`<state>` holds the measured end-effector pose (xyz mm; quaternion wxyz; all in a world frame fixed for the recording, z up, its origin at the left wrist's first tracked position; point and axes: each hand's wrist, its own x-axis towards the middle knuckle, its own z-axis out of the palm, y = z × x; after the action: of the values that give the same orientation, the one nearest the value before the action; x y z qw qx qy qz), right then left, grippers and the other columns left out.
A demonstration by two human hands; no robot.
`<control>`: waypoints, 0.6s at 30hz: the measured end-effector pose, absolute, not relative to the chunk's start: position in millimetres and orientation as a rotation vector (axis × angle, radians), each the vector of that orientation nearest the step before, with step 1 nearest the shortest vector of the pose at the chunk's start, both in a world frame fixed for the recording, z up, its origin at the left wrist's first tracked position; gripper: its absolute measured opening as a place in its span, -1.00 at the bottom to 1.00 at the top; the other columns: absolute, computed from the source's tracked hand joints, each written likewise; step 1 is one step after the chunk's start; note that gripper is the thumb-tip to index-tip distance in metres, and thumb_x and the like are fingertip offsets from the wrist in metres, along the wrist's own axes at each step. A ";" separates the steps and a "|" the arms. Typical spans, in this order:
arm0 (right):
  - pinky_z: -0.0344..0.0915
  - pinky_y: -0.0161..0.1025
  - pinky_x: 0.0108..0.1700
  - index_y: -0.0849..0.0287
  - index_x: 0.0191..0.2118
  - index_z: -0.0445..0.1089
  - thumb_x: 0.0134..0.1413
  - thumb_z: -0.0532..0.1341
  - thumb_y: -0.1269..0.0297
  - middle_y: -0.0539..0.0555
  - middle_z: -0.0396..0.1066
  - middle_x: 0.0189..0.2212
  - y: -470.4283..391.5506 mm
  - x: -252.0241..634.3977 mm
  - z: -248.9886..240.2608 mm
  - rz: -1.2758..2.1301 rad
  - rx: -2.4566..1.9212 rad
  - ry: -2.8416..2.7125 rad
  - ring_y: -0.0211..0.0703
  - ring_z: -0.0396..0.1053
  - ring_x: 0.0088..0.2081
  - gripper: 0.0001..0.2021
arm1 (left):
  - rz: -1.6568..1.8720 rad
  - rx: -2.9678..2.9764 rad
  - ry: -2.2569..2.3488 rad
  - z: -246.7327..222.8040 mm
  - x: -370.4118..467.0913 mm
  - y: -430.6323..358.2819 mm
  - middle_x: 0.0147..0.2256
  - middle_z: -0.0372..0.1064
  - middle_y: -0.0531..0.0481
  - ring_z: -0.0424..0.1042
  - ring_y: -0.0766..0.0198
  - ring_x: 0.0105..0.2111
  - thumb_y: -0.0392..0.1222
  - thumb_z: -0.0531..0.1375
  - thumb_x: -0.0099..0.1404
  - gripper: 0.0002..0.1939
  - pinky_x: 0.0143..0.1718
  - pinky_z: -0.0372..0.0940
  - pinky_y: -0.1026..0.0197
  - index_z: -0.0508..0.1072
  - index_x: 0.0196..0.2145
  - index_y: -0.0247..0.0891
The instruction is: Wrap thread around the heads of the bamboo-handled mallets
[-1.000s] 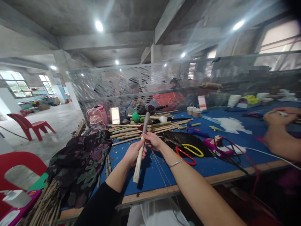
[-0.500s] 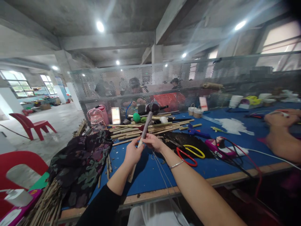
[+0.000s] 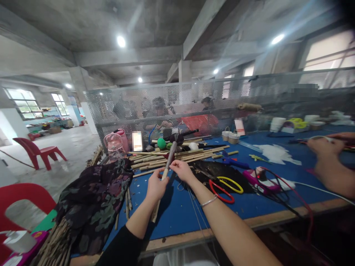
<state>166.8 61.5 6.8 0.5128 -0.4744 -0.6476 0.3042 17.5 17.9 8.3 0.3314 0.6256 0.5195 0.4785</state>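
My left hand (image 3: 156,185) is closed around the pale lower part of a stick (image 3: 172,150), which slants up and away over the table. The stick's upper part has a grey, wrapped-looking surface. Beside its middle, my right hand (image 3: 183,171) has thumb and fingers pinched together; what they hold looks like a thin grey string (image 3: 195,210), though the pinch is too small to show it clearly. The string loops beneath that hand and trails over the table's front edge. To the right lie scissors (image 3: 224,193) with one red and one yellow handle, on black cloth (image 3: 241,178).
Several bamboo sticks (image 3: 149,163) lie behind my hands. Camouflage cloth (image 3: 97,203) covers the left of the blue table (image 3: 181,225). At right are a purple device (image 3: 262,181) with cables and another person's arm (image 3: 332,162). A perforated metal screen (image 3: 127,98) borders the back.
My right hand has come slightly away from the stick, its fingers now pinched beside it. My left hand keeps its hold. The view has tilted up slightly.
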 end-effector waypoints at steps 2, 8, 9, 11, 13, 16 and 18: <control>-0.08 -0.37 -0.56 0.21 -0.57 0.28 -0.18 0.18 0.18 -0.10 0.11 -0.71 60.8 164.6 6.3 0.775 -1.097 -1.577 -0.35 -0.01 -0.63 -0.81 | 1.251 1.619 1.381 7.3 17.2 19.6 -0.53 0.33 0.06 0.21 0.42 -0.64 -0.24 0.21 0.01 -0.67 -0.58 0.07 0.38 0.42 -0.20 -0.27; -0.01 -0.37 -0.49 0.23 -0.51 0.27 -0.19 0.20 0.14 -0.10 0.15 -0.64 56.5 156.3 4.6 1.019 -0.912 -1.584 -0.36 0.04 -0.58 -0.77 | 1.309 1.608 1.337 5.1 13.6 24.7 -0.55 0.32 0.08 0.19 0.42 -0.65 -0.24 0.19 0.01 -0.68 -0.58 0.07 0.38 0.41 -0.20 -0.25; -0.01 -0.37 -0.48 0.23 -0.51 0.27 -0.19 0.20 0.14 -0.10 0.15 -0.64 56.4 156.1 4.1 1.035 -0.905 -1.575 -0.36 0.04 -0.57 -0.77 | 1.308 1.619 1.332 5.2 13.7 24.5 -0.55 0.32 0.08 0.20 0.42 -0.65 -0.25 0.18 0.02 -0.68 -0.57 0.08 0.38 0.41 -0.20 -0.25; 0.00 -0.37 -0.48 0.24 -0.52 0.27 -0.21 0.22 0.14 -0.10 0.15 -0.63 57.2 157.1 2.0 1.058 -0.892 -1.548 -0.36 0.04 -0.56 -0.76 | 1.303 1.635 1.323 5.6 14.4 23.3 -0.54 0.33 0.08 0.20 0.42 -0.64 -0.24 0.18 0.02 -0.67 -0.56 0.09 0.37 0.41 -0.19 -0.25; 0.00 -0.37 -0.47 0.24 -0.52 0.27 -0.22 0.23 0.14 -0.09 0.16 -0.62 59.6 158.9 -1.3 1.077 -0.881 -1.527 -0.36 0.05 -0.55 -0.76 | 1.291 1.651 1.320 6.8 15.1 21.6 -0.53 0.35 0.06 0.22 0.40 -0.63 -0.23 0.18 0.03 -0.66 -0.54 0.10 0.37 0.41 -0.17 -0.26; 0.02 -0.37 -0.46 0.23 -0.52 0.27 -0.21 0.22 0.13 -0.08 0.17 -0.62 63.1 158.8 -4.3 1.077 -0.877 -1.544 -0.35 0.06 -0.55 -0.75 | 1.301 1.697 1.340 10.9 13.7 19.6 -0.43 0.42 -0.01 0.31 0.33 -0.52 -0.25 0.17 0.04 -0.63 -0.44 0.16 0.34 0.41 -0.14 -0.28; 0.01 -0.37 -0.48 0.22 -0.52 0.26 -0.17 0.21 0.16 -0.09 0.16 -0.64 58.6 154.8 1.0 1.041 -0.927 -1.593 -0.35 0.05 -0.57 -0.78 | 1.301 1.754 1.349 14.6 10.0 19.8 -0.32 0.45 -0.06 0.36 0.27 -0.40 -0.29 0.15 0.06 -0.62 -0.33 0.19 0.30 0.42 -0.12 -0.28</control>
<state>154.8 58.6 1.0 0.4901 -0.3815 -0.6560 0.4288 10.0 19.8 14.6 0.2831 0.6554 0.5041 0.4861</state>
